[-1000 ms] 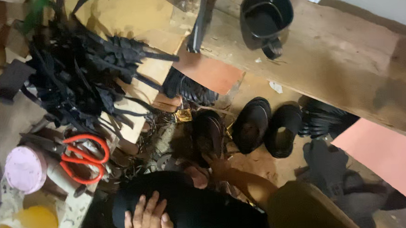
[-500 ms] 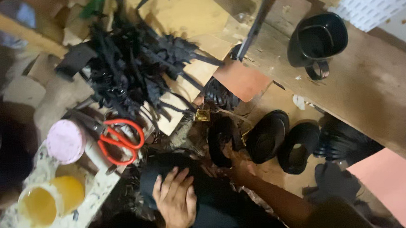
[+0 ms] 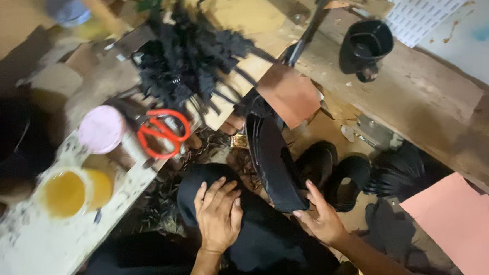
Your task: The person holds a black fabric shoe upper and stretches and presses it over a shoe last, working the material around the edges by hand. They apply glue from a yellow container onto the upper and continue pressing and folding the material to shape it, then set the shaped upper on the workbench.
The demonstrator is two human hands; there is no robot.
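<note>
1. The black shoe sole (image 3: 274,164) stands tilted on its edge at the middle of the view, its lower end resting against the right hand (image 3: 321,220) and its upper end reaching up toward the brown leather sheet (image 3: 288,93).
2. The right hand holds the sole's lower end, fingers spread and curled up along its edge; the thumb's grip is hidden behind the sole.
3. The left hand (image 3: 219,214) lies flat, palm down, fingers slightly spread, on the person's black-clad knee (image 3: 261,237), just left of the sole and holding nothing.
4. Right of the sole, on the floor, sit two black shoe uppers (image 3: 335,174) side by side, and beyond them a dark stack of soles (image 3: 399,168), blurred in shadow.
5. A pink sheet (image 3: 461,221) lies at the lower right.
6. Above the left hand, red-handled scissors (image 3: 160,133) rest on the cluttered bench, next to a round pink lid (image 3: 100,128).
7. A pile of black straps (image 3: 187,59) is heaped behind the scissors.
8. At the left, a tub of yellow glue (image 3: 69,191) stands on the stained white board (image 3: 33,249).
9. A black cup (image 3: 365,44) sits on the wooden plank (image 3: 421,100) at the upper right.
</note>
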